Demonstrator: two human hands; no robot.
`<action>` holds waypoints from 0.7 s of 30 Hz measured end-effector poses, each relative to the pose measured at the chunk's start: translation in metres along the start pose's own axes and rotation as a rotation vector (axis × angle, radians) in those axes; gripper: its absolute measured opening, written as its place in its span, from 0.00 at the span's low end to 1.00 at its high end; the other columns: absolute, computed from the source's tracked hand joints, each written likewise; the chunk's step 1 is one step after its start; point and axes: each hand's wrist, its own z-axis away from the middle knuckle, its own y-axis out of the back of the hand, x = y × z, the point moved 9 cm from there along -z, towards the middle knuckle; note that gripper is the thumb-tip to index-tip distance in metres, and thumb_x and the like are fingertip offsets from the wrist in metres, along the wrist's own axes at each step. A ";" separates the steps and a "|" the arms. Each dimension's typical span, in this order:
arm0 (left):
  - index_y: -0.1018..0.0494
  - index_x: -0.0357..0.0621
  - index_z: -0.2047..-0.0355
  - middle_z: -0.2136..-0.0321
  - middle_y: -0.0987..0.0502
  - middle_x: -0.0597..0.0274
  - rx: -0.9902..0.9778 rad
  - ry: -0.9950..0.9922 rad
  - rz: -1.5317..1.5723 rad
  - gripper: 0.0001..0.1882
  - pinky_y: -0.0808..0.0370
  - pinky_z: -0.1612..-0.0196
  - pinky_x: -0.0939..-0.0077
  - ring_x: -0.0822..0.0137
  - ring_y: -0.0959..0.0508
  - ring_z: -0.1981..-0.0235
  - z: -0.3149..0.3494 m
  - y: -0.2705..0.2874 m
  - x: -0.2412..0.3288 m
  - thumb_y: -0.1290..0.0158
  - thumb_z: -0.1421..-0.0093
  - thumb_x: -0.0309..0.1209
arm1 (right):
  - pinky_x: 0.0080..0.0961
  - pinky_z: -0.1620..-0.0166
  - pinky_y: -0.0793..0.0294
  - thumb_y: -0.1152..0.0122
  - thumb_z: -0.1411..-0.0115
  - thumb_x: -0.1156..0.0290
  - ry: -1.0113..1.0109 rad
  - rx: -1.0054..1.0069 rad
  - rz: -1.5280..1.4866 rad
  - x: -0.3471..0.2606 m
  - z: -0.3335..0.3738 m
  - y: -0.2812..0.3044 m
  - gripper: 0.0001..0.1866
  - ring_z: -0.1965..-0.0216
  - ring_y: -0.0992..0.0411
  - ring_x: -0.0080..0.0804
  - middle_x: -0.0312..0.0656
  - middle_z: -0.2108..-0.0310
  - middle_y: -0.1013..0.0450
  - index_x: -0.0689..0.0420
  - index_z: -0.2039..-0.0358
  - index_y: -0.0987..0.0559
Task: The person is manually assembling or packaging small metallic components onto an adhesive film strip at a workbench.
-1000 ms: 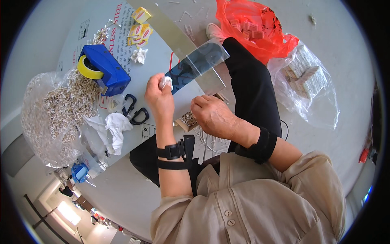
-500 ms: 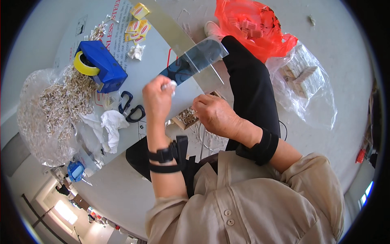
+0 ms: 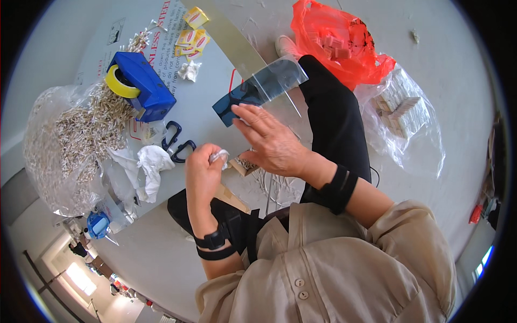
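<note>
My left hand (image 3: pixel 204 175) is closed round a small crumpled white wad (image 3: pixel 219 156), perhaps tissue, just off the table's near edge. To its right my right hand (image 3: pixel 274 142) has its fingers stretched out, holding nothing that I can see. Its fingertips are at the edge of a dark blue see-through plastic sheet (image 3: pixel 253 92), whether touching I cannot tell. Dark-handled scissors (image 3: pixel 177 144) lie left of my hands, their blades hidden. Beside them is a crumpled white tissue (image 3: pixel 153 164). Partly hidden below my right hand is a small box (image 3: pixel 243 166) of cotton swabs.
A blue tape dispenser (image 3: pixel 146 89) stands at the left by a clear bag of cotton swabs (image 3: pixel 81 142). Yellow packets (image 3: pixel 192 40) and a white clump (image 3: pixel 189 70) lie farther back. On the floor at right are a red bag (image 3: pixel 344 59) and a clear bag of white packs (image 3: pixel 398 107).
My left hand has drawn back toward me with the white wad. My right hand has moved up toward the plastic sheet, and its fingers have spread. The view has shifted slightly.
</note>
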 end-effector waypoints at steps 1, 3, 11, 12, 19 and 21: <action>0.28 0.34 0.73 0.78 0.26 0.51 0.008 -0.006 0.007 0.06 0.31 0.73 0.71 0.59 0.26 0.78 0.007 0.001 -0.001 0.45 0.52 0.23 | 0.37 0.40 0.44 0.36 0.54 0.65 0.029 -0.064 0.054 -0.005 -0.008 -0.011 0.32 0.41 0.45 0.49 0.53 0.41 0.46 0.68 0.50 0.33; 0.29 0.34 0.73 0.78 0.27 0.53 0.093 -0.068 0.136 0.05 0.31 0.73 0.72 0.60 0.27 0.79 0.020 0.008 -0.001 0.46 0.51 0.20 | 0.37 0.37 0.51 0.35 0.54 0.59 0.064 -0.131 0.118 -0.011 -0.017 -0.033 0.38 0.36 0.52 0.48 0.53 0.38 0.51 0.69 0.47 0.36; 0.29 0.34 0.72 0.78 0.27 0.58 0.266 -0.097 0.226 0.06 0.31 0.73 0.76 0.68 0.28 0.78 0.039 0.038 -0.039 0.44 0.51 0.20 | 0.40 0.35 0.60 0.47 0.50 0.41 -0.086 -0.328 0.461 -0.021 0.013 -0.075 0.48 0.35 0.55 0.51 0.61 0.38 0.53 0.73 0.44 0.41; 0.29 0.34 0.72 0.78 0.27 0.58 0.262 -0.100 0.233 0.06 0.31 0.73 0.77 0.68 0.28 0.78 0.039 0.040 -0.041 0.44 0.52 0.20 | 0.40 0.34 0.60 0.45 0.50 0.43 -0.092 -0.293 0.368 -0.026 0.018 -0.075 0.47 0.35 0.56 0.51 0.60 0.38 0.53 0.72 0.43 0.42; 0.30 0.33 0.73 0.77 0.27 0.57 0.254 -0.182 0.303 0.06 0.31 0.74 0.75 0.67 0.29 0.79 0.049 0.038 -0.036 0.44 0.52 0.20 | 0.40 0.34 0.63 0.45 0.48 0.44 -0.151 -0.202 0.548 -0.005 0.008 -0.058 0.46 0.34 0.58 0.50 0.59 0.37 0.54 0.72 0.43 0.43; 0.30 0.33 0.73 0.77 0.27 0.56 0.254 -0.189 0.307 0.06 0.31 0.73 0.75 0.66 0.29 0.79 0.051 0.038 -0.037 0.44 0.52 0.20 | 0.40 0.34 0.63 0.46 0.48 0.44 -0.129 -0.182 0.562 -0.009 0.009 -0.057 0.46 0.35 0.56 0.50 0.59 0.38 0.52 0.72 0.43 0.43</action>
